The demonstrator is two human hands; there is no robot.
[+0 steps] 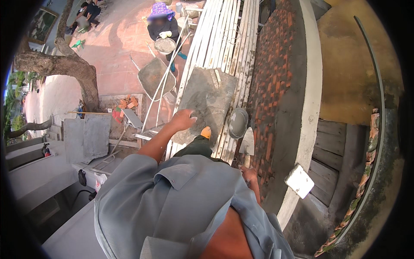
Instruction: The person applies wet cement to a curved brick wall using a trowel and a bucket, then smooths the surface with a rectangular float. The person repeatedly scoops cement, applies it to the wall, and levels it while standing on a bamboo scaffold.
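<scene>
My right hand grips the handle of a pointed trowel, its grey blade turned away from me beside the brick wall. My left hand hangs over a mortar-smeared grey board, fingers curled in and nothing showing out of them. The board lies across long pale poles. My foot in an orange-tipped shoe rests at the board's near end. Just ahead of the trowel is a grey rounded thing, perhaps a small tub. Grey mortar partly covers the red brick wall face.
A person in a purple hat holds a pan of mortar near a wheelbarrow. Thin white poles lean beside it. A white slab sits on the pale ledge at right. A tree trunk stands left.
</scene>
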